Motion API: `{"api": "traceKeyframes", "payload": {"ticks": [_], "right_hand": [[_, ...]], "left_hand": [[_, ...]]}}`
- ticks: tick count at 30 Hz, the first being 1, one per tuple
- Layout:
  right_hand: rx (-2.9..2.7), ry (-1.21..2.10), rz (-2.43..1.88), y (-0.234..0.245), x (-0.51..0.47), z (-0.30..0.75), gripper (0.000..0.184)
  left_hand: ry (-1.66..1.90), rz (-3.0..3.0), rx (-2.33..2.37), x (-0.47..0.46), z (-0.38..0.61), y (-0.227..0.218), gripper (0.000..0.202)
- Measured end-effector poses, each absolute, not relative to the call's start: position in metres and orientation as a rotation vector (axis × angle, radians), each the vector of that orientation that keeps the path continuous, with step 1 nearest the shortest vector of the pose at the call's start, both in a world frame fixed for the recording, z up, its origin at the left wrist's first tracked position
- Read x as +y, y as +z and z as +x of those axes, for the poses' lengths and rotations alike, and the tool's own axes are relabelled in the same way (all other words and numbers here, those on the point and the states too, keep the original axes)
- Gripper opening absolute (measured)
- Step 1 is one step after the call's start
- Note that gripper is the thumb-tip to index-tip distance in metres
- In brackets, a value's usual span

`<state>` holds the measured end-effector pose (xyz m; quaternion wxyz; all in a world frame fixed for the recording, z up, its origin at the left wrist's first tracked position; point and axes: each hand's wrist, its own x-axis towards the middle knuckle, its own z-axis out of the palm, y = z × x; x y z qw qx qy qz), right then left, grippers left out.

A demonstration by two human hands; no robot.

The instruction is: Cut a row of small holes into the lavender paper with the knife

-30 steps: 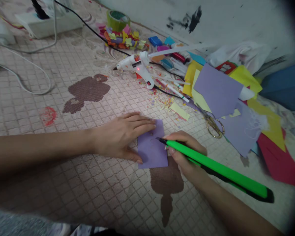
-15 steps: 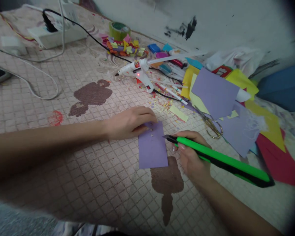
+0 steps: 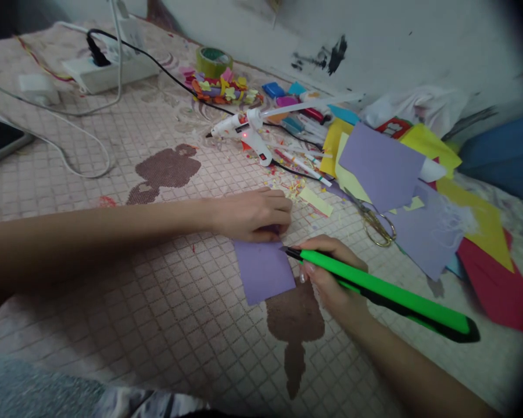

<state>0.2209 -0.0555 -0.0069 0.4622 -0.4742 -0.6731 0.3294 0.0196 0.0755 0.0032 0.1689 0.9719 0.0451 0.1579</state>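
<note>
Spanning the nr end: surface (image 3: 192,325), diamond-patt. cover, brown patch (image 3: 294,316) woven or stained, can't tell.

– Craft knife (image 3: 383,288), ×1, grn/blk. Butt out to lower R; blade (image 3: 283,248) pointing L.
– R grip (image 3: 335,295): fingers & thumb pinching knife nr its front end. Forearm slants up from bottom R, below the handle.
– Purple card (image 3: 265,270), ×1, on surface betw. both hands, slightly askew; nr R corner overlaps brown patch. Blade tip at card's R edge; contact, can't tell.
– L grip (image 3: 259,212): fingers curled down over card's far end. Pinching or only pressing: can't tell, tips hidden. Forearm lies across from L edge, approx. level, low.
– Handling (judgement): pin card flat w/ L fingers, well off blade's line; steady R wrist, light tip, short strokes. Risk: card swivelling, or cover getting nicked.
– Scissors (image 3: 368,213), ×1, beyond R grip, beside paper pile (image 3: 381,165).
– Pale yel. strip (image 3: 316,201), ×1.
– Glue gun (image 3: 253,142), ×1, wht, red light (image 3: 245,135) lit, nozzle L; prob. hot, so give wide berth.
– Tape roll (image 3: 207,68), ×1, grn, nr wall (image 3: 244,29).
</note>
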Motion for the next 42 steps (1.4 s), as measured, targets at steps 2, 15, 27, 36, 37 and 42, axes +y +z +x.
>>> {"api": "traceKeyframes", "payload": {"ticks": [2,15,27,36,37,42], "right_hand": [[-1.699,0.800,-1.164,-0.002,-0.056,0.220,0.018],[-1.825,0.806,-1.058,0.011,-0.054,0.200,0.023],[-1.979,0.995,-1.034,0.005,-0.035,0.206,0.023],[-2.030,1.137,-0.897,-0.002,-0.020,0.212,0.021],[-2.033,1.146,-0.894,-0.002,-0.020,0.212,0.020],[-2.035,1.159,-0.893,-0.001,-0.021,0.214,0.020]], "left_hand": [[0.428,2.807,0.191,0.073,0.009,0.005,0.015],[0.343,2.548,0.290,0.047,-0.045,0.003,0.082],[0.379,2.525,0.243,0.050,-0.041,-0.004,0.066],[0.432,2.440,0.166,0.054,-0.040,-0.009,0.057],[0.424,2.425,0.172,0.055,-0.041,-0.010,0.057],[0.373,2.408,0.156,0.055,-0.041,-0.011,0.054]]}}
